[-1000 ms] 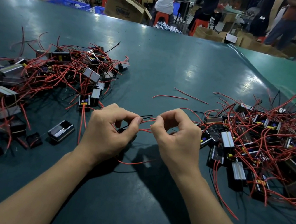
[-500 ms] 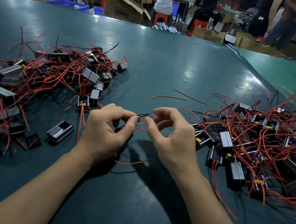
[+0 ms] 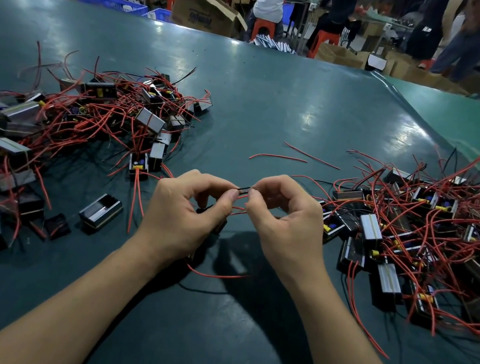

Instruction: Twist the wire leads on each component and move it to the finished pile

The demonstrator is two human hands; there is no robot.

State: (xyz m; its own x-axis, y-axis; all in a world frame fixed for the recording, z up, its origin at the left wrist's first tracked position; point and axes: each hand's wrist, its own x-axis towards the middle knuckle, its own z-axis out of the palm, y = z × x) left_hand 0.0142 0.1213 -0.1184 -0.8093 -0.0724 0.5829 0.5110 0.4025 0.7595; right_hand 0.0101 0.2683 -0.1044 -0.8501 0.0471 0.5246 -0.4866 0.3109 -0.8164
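Step in hand: the wire leads (image 3: 242, 189) of one component (image 3: 207, 208) are being twisted, held just above the worktop (image 3: 277, 99) between the two piles.
Left hand (image 3: 186, 214): curled around the small dark component, most of which is hidden under the fingers; the leads are pinched at thumb and forefinger.
Right hand (image 3: 285, 223): clenched on the free ends of the leads in a fingertip pinch, close against the left fingertips.
Leads: a black one and red ones are seen bridging the short gap between the hands; how far they are twisted cannot be told.
Loose red lead (image 3: 217, 274): trails from under the left hand across the worktop toward the body.
Left pile (image 3: 68, 123): components with red wires, well apart from the hands.
Right pile (image 3: 414, 222): a similar tangle, just beside the right hand; which pile is the finished one cannot be told.
Doing it well: the body should be kept steady in the left hand while the ends are rolled by the right, with the pinch kept near the tips so the strands are wound evenly.
Risk: the trailing lead could be missed, or snagged on the near pile when the component is moved.
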